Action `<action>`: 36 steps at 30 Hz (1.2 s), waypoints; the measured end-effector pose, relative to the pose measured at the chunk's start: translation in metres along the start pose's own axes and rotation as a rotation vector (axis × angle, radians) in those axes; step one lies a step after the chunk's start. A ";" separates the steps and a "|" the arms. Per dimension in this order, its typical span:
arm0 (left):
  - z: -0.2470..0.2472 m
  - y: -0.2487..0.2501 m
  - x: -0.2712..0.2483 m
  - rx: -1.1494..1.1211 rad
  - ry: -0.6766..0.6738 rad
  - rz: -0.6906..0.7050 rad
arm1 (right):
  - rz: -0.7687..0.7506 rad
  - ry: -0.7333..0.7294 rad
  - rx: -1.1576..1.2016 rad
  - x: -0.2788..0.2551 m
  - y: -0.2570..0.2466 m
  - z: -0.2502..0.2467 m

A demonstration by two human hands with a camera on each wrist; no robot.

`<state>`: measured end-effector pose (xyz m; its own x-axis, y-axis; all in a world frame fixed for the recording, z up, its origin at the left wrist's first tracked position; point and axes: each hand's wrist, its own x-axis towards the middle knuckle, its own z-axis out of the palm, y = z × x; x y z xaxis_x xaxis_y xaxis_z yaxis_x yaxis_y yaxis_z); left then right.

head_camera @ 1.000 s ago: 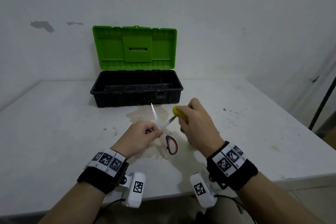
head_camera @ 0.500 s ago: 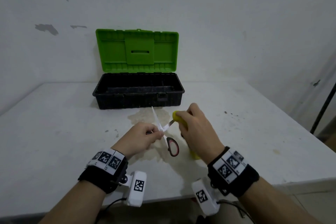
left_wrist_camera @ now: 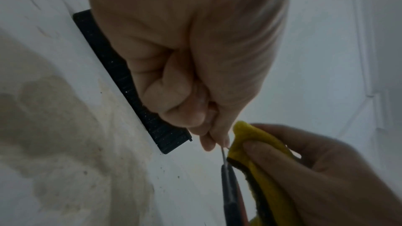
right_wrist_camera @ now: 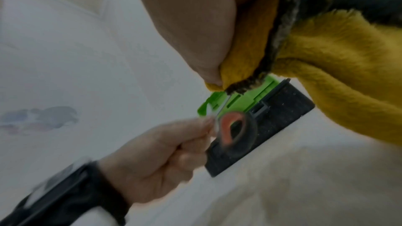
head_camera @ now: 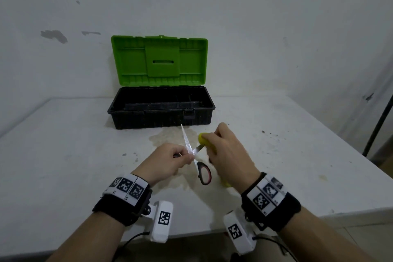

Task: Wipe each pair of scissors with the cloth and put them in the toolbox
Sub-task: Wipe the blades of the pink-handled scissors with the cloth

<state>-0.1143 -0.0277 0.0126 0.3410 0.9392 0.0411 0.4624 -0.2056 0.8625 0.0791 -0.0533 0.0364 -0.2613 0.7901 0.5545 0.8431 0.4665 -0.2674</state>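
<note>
A pair of scissors [head_camera: 204, 173] with black and red handles is spread open above the table. My left hand [head_camera: 170, 160] pinches it near the pivot, fingers curled. One bare blade [head_camera: 186, 137] points up toward the toolbox. My right hand [head_camera: 227, 153] grips a yellow cloth [head_camera: 205, 141] folded round the other blade. In the left wrist view the cloth [left_wrist_camera: 259, 157] sits just right of my left hand's fingertips [left_wrist_camera: 214, 141]. In the right wrist view the cloth [right_wrist_camera: 339, 68] fills the upper right and the scissors handle [right_wrist_camera: 236, 131] hangs below it.
A black toolbox [head_camera: 161, 110] with its green lid [head_camera: 159, 61] raised stands at the back of the white table [head_camera: 63, 155], against the wall. A brownish stain [head_camera: 168, 136] lies on the table in front of it. The table's right edge [head_camera: 361, 208] is close by.
The view has shifted slightly. My right hand with the cloth has slid a little along the blade; my left hand keeps its pinch on the scissors.
</note>
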 end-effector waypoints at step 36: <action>0.002 -0.002 -0.002 0.059 -0.062 -0.023 | 0.046 -0.243 -0.063 -0.006 -0.003 0.014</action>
<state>-0.1141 -0.0294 0.0095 0.3790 0.9253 -0.0113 0.5178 -0.2019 0.8314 0.0714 -0.0536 0.0225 -0.3210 0.8857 0.3352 0.8822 0.4084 -0.2343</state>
